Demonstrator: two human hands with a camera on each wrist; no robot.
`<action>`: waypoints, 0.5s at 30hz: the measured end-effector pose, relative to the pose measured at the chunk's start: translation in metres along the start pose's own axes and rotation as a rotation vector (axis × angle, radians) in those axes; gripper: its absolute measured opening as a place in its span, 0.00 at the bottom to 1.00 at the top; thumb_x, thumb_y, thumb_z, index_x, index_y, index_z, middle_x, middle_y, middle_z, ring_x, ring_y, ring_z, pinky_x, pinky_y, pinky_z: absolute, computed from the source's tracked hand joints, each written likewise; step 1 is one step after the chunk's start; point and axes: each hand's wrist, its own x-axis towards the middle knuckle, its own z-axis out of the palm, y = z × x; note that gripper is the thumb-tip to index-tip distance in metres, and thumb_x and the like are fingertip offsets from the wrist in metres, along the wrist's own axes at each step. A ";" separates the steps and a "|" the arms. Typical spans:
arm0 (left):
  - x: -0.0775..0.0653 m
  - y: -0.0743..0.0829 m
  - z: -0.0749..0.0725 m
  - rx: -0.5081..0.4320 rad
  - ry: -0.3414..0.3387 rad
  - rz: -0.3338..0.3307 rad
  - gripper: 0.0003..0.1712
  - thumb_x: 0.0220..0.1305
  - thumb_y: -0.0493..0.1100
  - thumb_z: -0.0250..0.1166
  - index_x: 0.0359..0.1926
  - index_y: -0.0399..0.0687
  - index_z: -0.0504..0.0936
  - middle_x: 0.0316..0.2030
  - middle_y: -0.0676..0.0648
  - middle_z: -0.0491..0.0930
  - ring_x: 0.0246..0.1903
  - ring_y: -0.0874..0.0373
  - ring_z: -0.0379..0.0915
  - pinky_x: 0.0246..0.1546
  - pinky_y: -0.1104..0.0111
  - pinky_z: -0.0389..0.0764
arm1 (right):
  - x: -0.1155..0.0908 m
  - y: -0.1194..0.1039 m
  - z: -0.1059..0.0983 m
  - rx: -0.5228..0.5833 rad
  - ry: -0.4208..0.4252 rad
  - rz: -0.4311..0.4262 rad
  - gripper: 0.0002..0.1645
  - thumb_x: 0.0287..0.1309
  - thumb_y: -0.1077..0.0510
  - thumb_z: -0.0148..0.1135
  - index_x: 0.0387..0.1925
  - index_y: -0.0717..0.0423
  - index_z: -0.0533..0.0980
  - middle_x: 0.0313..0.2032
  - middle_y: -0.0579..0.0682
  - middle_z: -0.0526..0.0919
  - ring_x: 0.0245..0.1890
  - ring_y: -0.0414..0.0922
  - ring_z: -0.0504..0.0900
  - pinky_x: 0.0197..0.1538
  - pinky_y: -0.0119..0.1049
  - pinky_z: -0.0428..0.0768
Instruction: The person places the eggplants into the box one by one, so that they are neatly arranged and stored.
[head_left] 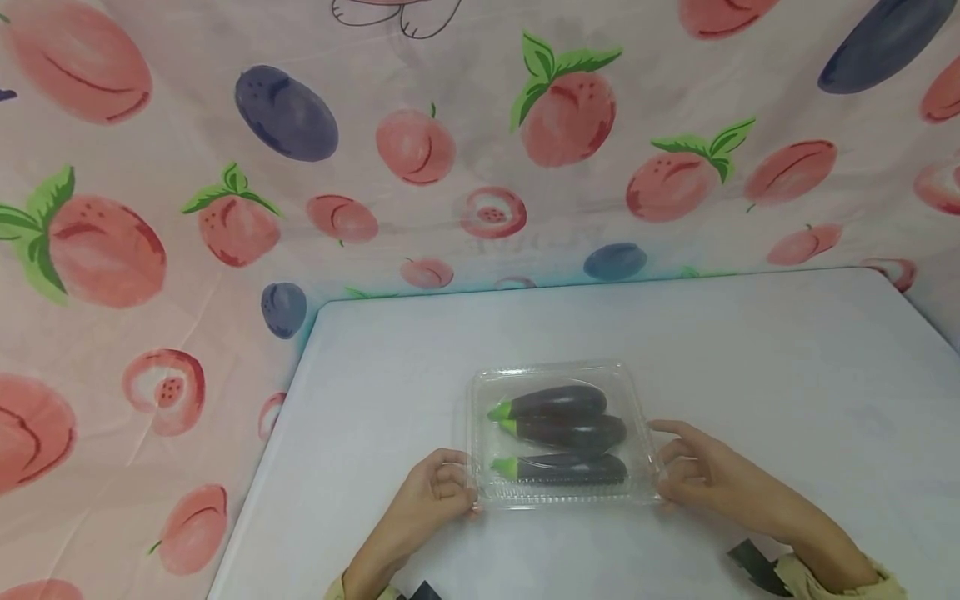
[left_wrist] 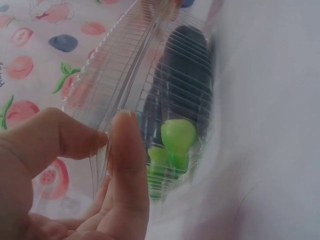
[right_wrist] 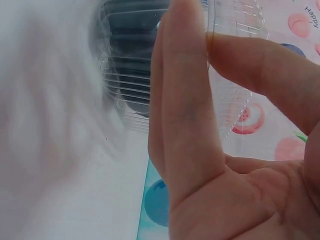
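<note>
A clear plastic clamshell box (head_left: 551, 375) lies on the white table, with three dark eggplants inside. The top eggplant (head_left: 558, 402) and the middle eggplant (head_left: 573, 433) lie close together; the bottom eggplant (head_left: 573, 468) is a little apart. All have green stem ends pointing left. At the box's near left corner, my left hand (head_left: 423, 504) pinches the rim between thumb and finger, as the left wrist view shows. My right hand (head_left: 712, 475) pinches the rim on the near right side, its index finger reaching along the edge. The lid appears to be down on the base.
The white table (head_left: 787, 358) extends around the box. Behind it and at the left hangs a pink cloth (head_left: 465, 75) printed with peaches and blue fruit. Beige sleeves (head_left: 840, 579) and a dark strap piece (head_left: 757, 567) show at the wrists.
</note>
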 end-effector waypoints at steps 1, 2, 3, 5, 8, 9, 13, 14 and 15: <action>0.000 0.000 0.000 0.001 0.001 0.000 0.33 0.56 0.33 0.65 0.62 0.28 0.65 0.36 0.44 0.81 0.30 0.58 0.83 0.38 0.70 0.84 | 0.000 0.000 0.000 -0.001 0.001 0.006 0.46 0.68 0.59 0.60 0.74 0.67 0.44 0.51 0.61 0.75 0.38 0.49 0.86 0.43 0.31 0.83; 0.000 0.000 0.000 0.003 0.004 0.000 0.33 0.56 0.33 0.65 0.61 0.28 0.65 0.35 0.44 0.81 0.30 0.58 0.83 0.38 0.70 0.84 | 0.000 0.000 0.000 -0.001 0.000 0.001 0.46 0.68 0.59 0.60 0.74 0.68 0.44 0.51 0.62 0.75 0.38 0.49 0.86 0.42 0.32 0.83; 0.000 0.000 0.001 0.005 0.006 0.000 0.33 0.56 0.33 0.65 0.61 0.28 0.65 0.36 0.44 0.82 0.30 0.58 0.83 0.38 0.70 0.84 | 0.000 0.000 0.000 -0.002 0.001 0.005 0.46 0.68 0.59 0.60 0.74 0.67 0.44 0.51 0.61 0.75 0.38 0.48 0.86 0.42 0.31 0.83; 0.001 0.000 0.001 0.007 0.008 0.003 0.33 0.55 0.33 0.65 0.61 0.28 0.65 0.36 0.43 0.82 0.30 0.58 0.82 0.38 0.71 0.84 | 0.000 0.000 0.000 0.006 0.002 0.012 0.46 0.67 0.59 0.60 0.74 0.67 0.44 0.51 0.61 0.75 0.38 0.48 0.86 0.42 0.32 0.83; 0.001 0.000 0.002 0.010 0.012 0.005 0.33 0.55 0.32 0.64 0.62 0.28 0.65 0.36 0.42 0.82 0.30 0.58 0.82 0.38 0.71 0.83 | 0.000 0.001 0.000 0.012 0.001 0.007 0.46 0.67 0.60 0.60 0.74 0.68 0.44 0.51 0.62 0.75 0.38 0.48 0.86 0.42 0.32 0.83; 0.001 -0.001 0.002 0.011 0.013 0.004 0.33 0.55 0.32 0.64 0.62 0.28 0.65 0.36 0.42 0.82 0.30 0.58 0.82 0.38 0.71 0.83 | 0.000 0.001 0.000 0.013 0.001 0.006 0.46 0.67 0.60 0.60 0.74 0.68 0.43 0.51 0.62 0.75 0.38 0.48 0.86 0.42 0.32 0.83; 0.001 -0.001 0.001 0.013 0.013 0.000 0.34 0.55 0.32 0.64 0.62 0.29 0.64 0.37 0.41 0.82 0.31 0.57 0.83 0.39 0.71 0.83 | -0.001 -0.001 0.000 0.009 0.004 0.004 0.46 0.67 0.60 0.60 0.74 0.68 0.44 0.51 0.62 0.75 0.38 0.49 0.86 0.42 0.32 0.83; 0.001 0.000 0.001 0.013 0.013 -0.001 0.34 0.55 0.32 0.64 0.62 0.29 0.64 0.37 0.41 0.82 0.31 0.57 0.83 0.39 0.71 0.83 | -0.001 -0.001 0.000 0.007 0.006 0.010 0.46 0.67 0.59 0.60 0.74 0.67 0.44 0.51 0.62 0.75 0.38 0.49 0.86 0.42 0.32 0.83; 0.001 0.000 0.001 0.012 0.011 -0.002 0.34 0.55 0.32 0.64 0.62 0.29 0.64 0.38 0.40 0.82 0.31 0.57 0.83 0.39 0.71 0.83 | -0.001 -0.001 0.000 0.004 0.008 0.016 0.46 0.67 0.59 0.60 0.74 0.67 0.44 0.51 0.62 0.75 0.39 0.49 0.86 0.42 0.32 0.83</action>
